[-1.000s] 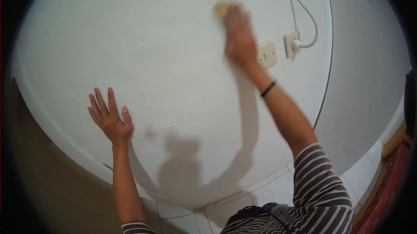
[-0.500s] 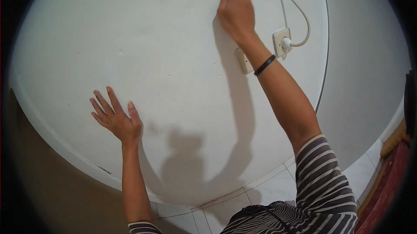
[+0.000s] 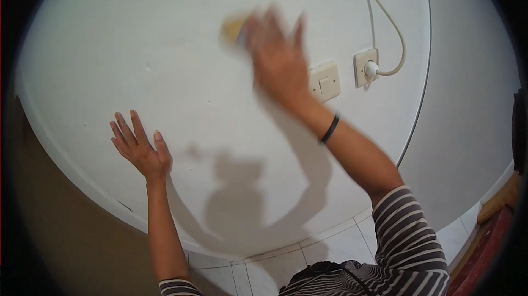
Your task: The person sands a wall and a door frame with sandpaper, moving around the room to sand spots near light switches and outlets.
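My right hand (image 3: 278, 65), blurred by motion, is up against the white wall (image 3: 181, 32) with a yellow sponge-like pad (image 3: 234, 28) in its fingers. A greyish-blue part of the pad shows beside the fingertips; motion smears its exact kind. Lower and to the left, my left hand (image 3: 144, 150) lies flat on the wall, fingers spread, holding nothing. Small dents and marks dot the wall surface around both hands. A black band (image 3: 330, 128) circles my right wrist.
Just right of my right hand is a light switch (image 3: 325, 83). Beside it, a wall socket (image 3: 366, 68) holds a plug with a looping white cable (image 3: 397, 26). White floor tiles (image 3: 275, 268) run along the wall's foot. A red-and-wood piece of furniture (image 3: 489, 241) stands at right.
My right hand has swept down and left across the wall with the pad, uncovering the light switch. My left hand stays flat on the wall. The view has shifted slightly.
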{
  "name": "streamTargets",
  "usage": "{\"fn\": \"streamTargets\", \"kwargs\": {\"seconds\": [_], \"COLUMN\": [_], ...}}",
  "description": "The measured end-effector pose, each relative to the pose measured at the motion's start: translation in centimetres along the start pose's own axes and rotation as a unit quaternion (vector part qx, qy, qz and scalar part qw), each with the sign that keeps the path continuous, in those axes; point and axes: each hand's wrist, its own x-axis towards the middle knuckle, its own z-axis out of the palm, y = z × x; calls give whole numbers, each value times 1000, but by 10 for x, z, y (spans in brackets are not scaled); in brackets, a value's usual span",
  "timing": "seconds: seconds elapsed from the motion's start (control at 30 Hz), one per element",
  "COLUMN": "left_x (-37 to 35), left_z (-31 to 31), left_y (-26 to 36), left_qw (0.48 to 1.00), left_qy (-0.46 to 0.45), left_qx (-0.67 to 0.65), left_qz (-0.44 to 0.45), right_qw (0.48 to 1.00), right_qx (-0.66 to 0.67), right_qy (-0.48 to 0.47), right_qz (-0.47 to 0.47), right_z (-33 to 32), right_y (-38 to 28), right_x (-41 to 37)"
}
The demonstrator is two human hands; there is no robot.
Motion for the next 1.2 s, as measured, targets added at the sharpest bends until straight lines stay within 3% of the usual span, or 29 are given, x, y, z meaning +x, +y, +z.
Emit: {"fn": "streamTargets", "kwargs": {"seconds": [0.07, 0.17, 0.2, 0.23, 0.27, 0.3, 0.37, 0.47, 0.53, 0.67, 0.77, 0.83, 0.87, 0.93, 1.03, 1.2], "left_x": [0, 1, 1, 2, 3, 1, 0, 2, 3, 5, 2, 6, 5, 6, 6, 5], "left_z": [1, 5, 6, 7, 6, 6, 5, 3, 6, 3, 3, 4, 3, 3, 3, 5], "left_y": [2, -2, -3, -3, -3, -1, 1, -4, -1, 0, 3, 2, 3, 7, 10, 4], "left_qw": [1000, 1000, 1000, 1000, 1000, 1000, 1000, 1000, 1000, 1000, 999, 999, 999, 999, 998, 999], "left_qy": [1, 6, 8, 10, 10, 13, 12, 4, 9, 12, 13, 18, 17, 22, 21, 23], "left_qx": [3, 4, 4, 1, 1, 1, 2, 16, 17, 12, 16, 25, 33, 42, 42, 23], "left_qz": [0, 0, -2, 2, 5, 5, 0, 11, 12, 25, 25, 27, 28, 27, 29, 28], "right_qw": [994, 997, 998, 989, 967, 930, 936, 946, 992, 993, 995, 991, 971, 970, 983, 989], "right_qx": [-37, -2, 8, 102, 129, 294, 246, 256, 110, -51, -17, 28, 60, 111, 80, -43], "right_qy": [86, 18, -52, -98, -216, -217, -250, -200, -63, 53, -16, -96, -200, -194, -158, 103], "right_qz": [63, 70, 33, 33, 40, 50, -17, -3, 2, 87, 99, 93, 113, 90, 48, 99], "right_z": [3, 1, -7, -10, -17, -24, -36, -12, -9, -3, -18, -21, -35, -48, -33, 4], "right_y": [37, 7, -17, -46, -76, -93, -100, -69, -22, 39, 12, -30, -49, -59, -33, 53], "right_x": [41, -2, -44, -101, -160, -216, -246, -197, -96, 23, -30, -128, -164, -190, -153, 32]}}
